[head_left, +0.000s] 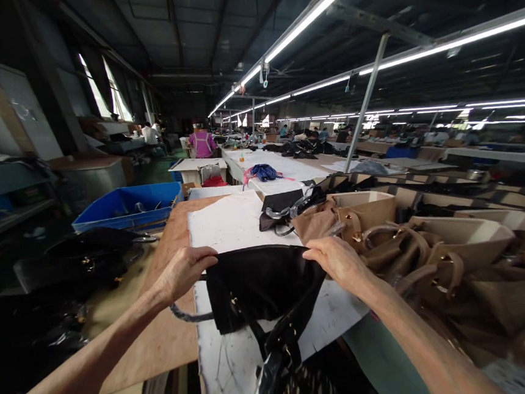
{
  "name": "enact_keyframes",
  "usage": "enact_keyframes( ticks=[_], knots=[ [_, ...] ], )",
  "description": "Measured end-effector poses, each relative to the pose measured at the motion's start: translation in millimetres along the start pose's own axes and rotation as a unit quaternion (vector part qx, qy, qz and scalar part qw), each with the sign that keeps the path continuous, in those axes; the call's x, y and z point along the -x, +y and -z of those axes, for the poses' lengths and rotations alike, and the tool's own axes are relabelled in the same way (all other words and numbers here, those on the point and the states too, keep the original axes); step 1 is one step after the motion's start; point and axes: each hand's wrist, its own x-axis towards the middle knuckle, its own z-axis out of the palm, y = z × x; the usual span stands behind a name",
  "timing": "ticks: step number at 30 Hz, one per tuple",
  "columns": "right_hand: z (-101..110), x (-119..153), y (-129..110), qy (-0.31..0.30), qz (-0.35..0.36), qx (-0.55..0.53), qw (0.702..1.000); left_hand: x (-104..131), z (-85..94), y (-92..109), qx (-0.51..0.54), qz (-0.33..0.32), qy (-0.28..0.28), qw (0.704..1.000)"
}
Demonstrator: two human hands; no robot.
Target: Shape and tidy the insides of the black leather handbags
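Observation:
A black handbag (261, 283) hangs stretched between my two hands above a white sheet (223, 225) on the work table. My left hand (190, 269) pinches its upper left corner, with the fingers closed. At the upper right corner my right hand (332, 258) grips the edge between thumb and fingers. Plastic-wrapped handles (192, 315) stick out at the bag's left side and below it. Dark straps with small gold fittings cross the front of the bag. A patterned dark piece (307, 392) lies beneath, near the bottom edge.
Tan handbags (459, 241) are heaped on the right. Black bags (79, 262) lie at the left, below a blue bin (129, 205). Ahead, a long white table holds a blue bundle (264, 172). A person in a purple top (202, 142) sits farther off. A slanted metal post (367, 102) stands right.

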Motion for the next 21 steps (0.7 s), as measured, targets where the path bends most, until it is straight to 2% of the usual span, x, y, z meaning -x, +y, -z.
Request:
enact_keyframes(
  ticks=[3,5,9,11,14,16,17,19,21],
  knots=[
    [2,4,-6,-0.005,-0.016,0.042,0.999,5,-0.8,1,0.038,0.004,0.000,0.999],
    [5,9,-19,0.013,-0.011,0.080,0.997,8,0.7,7,0.038,-0.001,0.010,0.999],
    [8,17,-67,0.087,0.121,0.095,0.984,16,6.1,38,-0.029,-0.035,0.066,0.997],
    [8,19,-92,0.061,0.159,0.067,0.983,20,6.4,58,-0.054,-0.067,0.078,0.993],
    [10,19,-112,-0.025,0.120,0.043,0.992,25,4.9,85,-0.072,-0.133,0.067,0.986],
    [17,21,-109,-0.054,0.077,0.019,0.995,29,7.8,96,-0.057,-0.159,0.088,0.982],
    [22,22,-102,-0.049,0.063,-0.003,0.997,32,11.3,99,-0.042,-0.167,0.119,0.978],
    [34,27,-82,-0.012,0.039,-0.077,0.996,39,21.0,98,-0.011,-0.173,0.218,0.961],
    [46,33,-57,0.043,0.001,-0.190,0.981,44,28.5,88,0.014,-0.148,0.317,0.937]
  ],
)
